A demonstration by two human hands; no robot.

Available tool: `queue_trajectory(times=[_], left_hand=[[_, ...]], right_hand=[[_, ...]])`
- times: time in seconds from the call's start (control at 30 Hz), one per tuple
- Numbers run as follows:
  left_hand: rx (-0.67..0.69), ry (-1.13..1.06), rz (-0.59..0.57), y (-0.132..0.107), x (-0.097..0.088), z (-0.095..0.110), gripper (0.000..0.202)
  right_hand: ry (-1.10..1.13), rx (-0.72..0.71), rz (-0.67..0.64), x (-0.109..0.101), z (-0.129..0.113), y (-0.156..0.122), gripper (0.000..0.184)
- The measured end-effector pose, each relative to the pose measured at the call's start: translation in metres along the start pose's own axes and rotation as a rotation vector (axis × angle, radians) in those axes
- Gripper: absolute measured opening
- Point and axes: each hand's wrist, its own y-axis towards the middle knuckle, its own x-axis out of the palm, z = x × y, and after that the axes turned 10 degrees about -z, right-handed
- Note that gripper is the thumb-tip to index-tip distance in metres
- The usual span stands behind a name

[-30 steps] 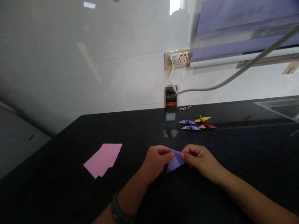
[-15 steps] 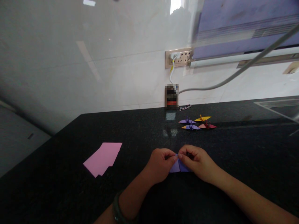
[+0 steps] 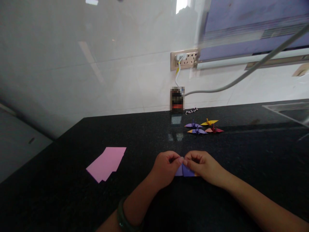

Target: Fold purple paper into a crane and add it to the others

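Between my hands is a piece of purple folded paper (image 3: 188, 171), with a crease or seam down its middle and a bit of orange near its right end. My left hand (image 3: 166, 168) pinches its upper edge between thumb and forefinger. Close beside it, my right hand (image 3: 204, 166) pinches the same edge, the fingertips of both hands almost touching. The fingers hide the paper's top and both its sides. A green bangle (image 3: 123, 214) circles my left wrist.
Pink paper sheets (image 3: 107, 163) lie fanned on the dark countertop (image 3: 142, 135) to the left. Several folded paper cranes (image 3: 197, 131) stand farther back, right of centre. Behind them are a beaded strand (image 3: 191, 111) and a blurred-out device (image 3: 177, 100) with cables against the wall.
Both hands have shifted very slightly upward and left with the purple paper. More of its right part, with the orange bit, now shows beneath my right hand.
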Motion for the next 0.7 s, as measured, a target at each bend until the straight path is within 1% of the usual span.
queue_trajectory(times=[0.07,0.13,0.27,0.33,0.43,0.53,0.6,0.63,0.7], left_hand=[[0.012,0.0,0.021,-0.001,0.002,0.0,0.022],[0.014,-0.024,0.059,-0.001,0.003,0.001,0.022],[0.009,-0.085,0.167,0.0,-0.001,0.0,0.022],[-0.026,-0.117,0.215,0.001,-0.005,-0.002,0.023],[-0.101,-0.181,0.249,0.004,-0.01,-0.003,0.024],[-0.169,-0.269,0.281,0.006,-0.012,-0.003,0.025],[-0.201,-0.323,0.287,0.007,-0.011,-0.002,0.026],[-0.209,-0.339,0.279,0.007,-0.009,-0.002,0.026],[-0.208,-0.348,0.251,0.006,-0.005,0.0,0.026]], right_hand=[[0.02,0.031,-0.032,0.0,0.0,0.0,0.02],[0.035,0.05,-0.033,-0.001,0.001,0.0,0.02],[-0.044,-0.001,0.021,-0.008,0.004,0.0,0.014],[-0.087,-0.012,0.025,-0.013,0.006,0.0,0.015],[-0.092,0.009,0.02,-0.023,0.008,-0.001,0.015],[0.015,0.045,0.09,-0.028,0.007,-0.001,0.013],[0.131,0.049,0.144,-0.024,0.004,0.0,0.02],[0.188,0.043,0.144,-0.02,0.002,0.0,0.025],[0.279,0.06,0.072,-0.009,0.0,0.002,0.031]])
